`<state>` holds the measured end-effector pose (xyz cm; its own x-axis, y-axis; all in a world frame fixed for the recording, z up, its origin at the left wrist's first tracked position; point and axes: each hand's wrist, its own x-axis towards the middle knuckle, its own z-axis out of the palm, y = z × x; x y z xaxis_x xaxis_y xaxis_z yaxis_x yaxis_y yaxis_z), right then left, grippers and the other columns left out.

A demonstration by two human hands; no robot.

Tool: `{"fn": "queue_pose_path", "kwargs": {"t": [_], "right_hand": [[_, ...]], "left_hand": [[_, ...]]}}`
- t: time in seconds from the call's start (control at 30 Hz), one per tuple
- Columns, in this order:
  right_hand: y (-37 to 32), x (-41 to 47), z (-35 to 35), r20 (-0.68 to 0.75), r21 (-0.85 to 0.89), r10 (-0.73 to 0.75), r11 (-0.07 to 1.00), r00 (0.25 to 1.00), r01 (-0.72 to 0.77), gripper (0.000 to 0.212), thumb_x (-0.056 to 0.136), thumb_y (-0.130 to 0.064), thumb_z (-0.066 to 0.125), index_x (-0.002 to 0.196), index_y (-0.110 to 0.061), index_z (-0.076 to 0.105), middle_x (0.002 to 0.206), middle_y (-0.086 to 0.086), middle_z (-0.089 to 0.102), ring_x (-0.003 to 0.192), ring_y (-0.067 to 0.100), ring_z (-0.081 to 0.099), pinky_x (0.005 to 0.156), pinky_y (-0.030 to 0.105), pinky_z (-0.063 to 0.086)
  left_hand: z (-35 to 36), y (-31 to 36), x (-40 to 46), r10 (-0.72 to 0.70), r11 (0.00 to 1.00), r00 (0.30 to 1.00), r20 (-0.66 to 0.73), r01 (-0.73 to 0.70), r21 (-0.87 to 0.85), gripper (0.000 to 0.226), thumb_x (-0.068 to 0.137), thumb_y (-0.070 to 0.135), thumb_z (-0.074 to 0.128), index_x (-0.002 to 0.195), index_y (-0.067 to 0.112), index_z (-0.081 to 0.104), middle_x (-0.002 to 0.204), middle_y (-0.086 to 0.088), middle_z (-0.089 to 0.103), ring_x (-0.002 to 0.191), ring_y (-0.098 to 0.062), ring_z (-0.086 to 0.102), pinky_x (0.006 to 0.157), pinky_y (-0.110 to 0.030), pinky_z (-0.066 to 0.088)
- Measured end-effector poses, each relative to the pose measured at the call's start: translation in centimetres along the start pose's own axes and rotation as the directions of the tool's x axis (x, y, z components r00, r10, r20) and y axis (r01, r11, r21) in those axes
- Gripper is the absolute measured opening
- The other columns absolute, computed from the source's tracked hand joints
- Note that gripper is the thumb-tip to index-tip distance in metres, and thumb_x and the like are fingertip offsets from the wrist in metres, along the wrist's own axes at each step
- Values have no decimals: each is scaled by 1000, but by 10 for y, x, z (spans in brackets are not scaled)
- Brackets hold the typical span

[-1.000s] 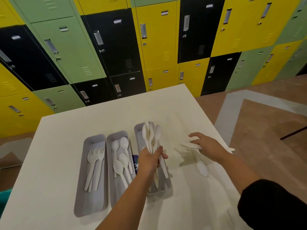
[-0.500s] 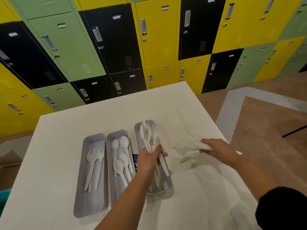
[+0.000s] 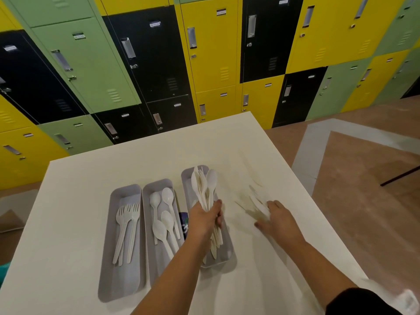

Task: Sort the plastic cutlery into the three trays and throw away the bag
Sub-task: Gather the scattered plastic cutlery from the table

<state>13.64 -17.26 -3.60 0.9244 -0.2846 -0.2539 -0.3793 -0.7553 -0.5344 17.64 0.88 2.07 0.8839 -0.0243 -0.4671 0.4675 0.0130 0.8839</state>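
Left hand (image 3: pixel 205 220) gripped a mixed bundle of cutlery (image 3: pixel 204 189) over the right tray (image 3: pixel 229 258), fingers curled round the handles. Right hand (image 3: pixel 279 220) lay flat, fingers spread, on blurred loose pieces (image 3: pixel 254 205) on the tabletop (image 3: pixel 68 223). Forks (image 3: pixel 126 226) lay in the left tray (image 3: pixel 106 258), spoons (image 3: pixel 163 214) in the middle tray (image 3: pixel 147 189).

A single head-worn wide-angle camera looks forward and steeply down onto the worktop (image 3: pixel 68 223) at arm's reach. The upper frame takes in the lockers (image 3: pixel 204 53) beyond its far edge.
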Motion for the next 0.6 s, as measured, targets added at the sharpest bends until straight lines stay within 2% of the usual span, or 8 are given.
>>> {"fn": "queue_pose_path", "kwargs": {"t": [0.1,0.17,0.3,0.37,0.47,0.53,0.6], "right_hand": [[-4,0,4,-18,-55,-51,997,999,50,23,83,-21,65,94,-3,59,90,9,54,85,28,57,68,25,34],[-9,1,2,-22,-99,-61,993,998,58,14,85,-19,60,78,-10,53,77,4,47,74,25,51,64,26,32],[-16,1,-4,-38,-86,-47,995,998,43,41,86,-21,58,53,-18,32,55,-5,35,61,21,45,57,26,28],[-29,1,-10,-90,136,16,991,996,-4,39,85,-21,61,52,-13,43,52,-2,44,53,17,45,50,26,31],[-59,-1,-20,-46,591,100,805,994,-53,21,78,-18,68,66,-1,64,57,5,56,52,16,48,55,26,40],[-73,-2,-24,6,671,60,740,998,-48,13,75,-14,69,67,-5,68,58,5,59,50,15,47,54,27,40],[-81,-2,-23,50,688,25,724,998,-52,10,75,-12,68,66,-10,70,58,3,61,48,15,45,51,26,39]], "left_hand": [[-1,0,0,3,1000,1000,-7,-3,-17,14,92,10,56,81,3,56,57,-4,53,36,-7,41,39,-18,39],[-1,-1,0,11,1000,1000,-4,-11,-7,14,92,10,56,80,4,59,65,-6,59,36,-6,43,41,-18,41],[-1,-2,-2,22,999,1000,5,-23,28,16,92,12,57,77,11,62,78,-8,69,38,-5,45,47,-21,44],[0,-2,-3,25,999,1000,17,-26,27,10,92,13,58,85,8,63,84,-9,72,39,-5,46,47,-20,44],[1,-3,-3,21,1000,999,32,-21,16,15,92,14,59,97,1,65,78,-5,71,36,-3,46,41,-15,42],[4,-2,-4,0,1000,999,50,0,5,12,90,15,62,92,5,67,61,0,65,37,-5,46,40,-17,41],[6,0,-4,-2,1000,997,71,1,23,7,88,14,65,84,10,68,55,-5,59,41,-10,46,43,-20,41]]}}
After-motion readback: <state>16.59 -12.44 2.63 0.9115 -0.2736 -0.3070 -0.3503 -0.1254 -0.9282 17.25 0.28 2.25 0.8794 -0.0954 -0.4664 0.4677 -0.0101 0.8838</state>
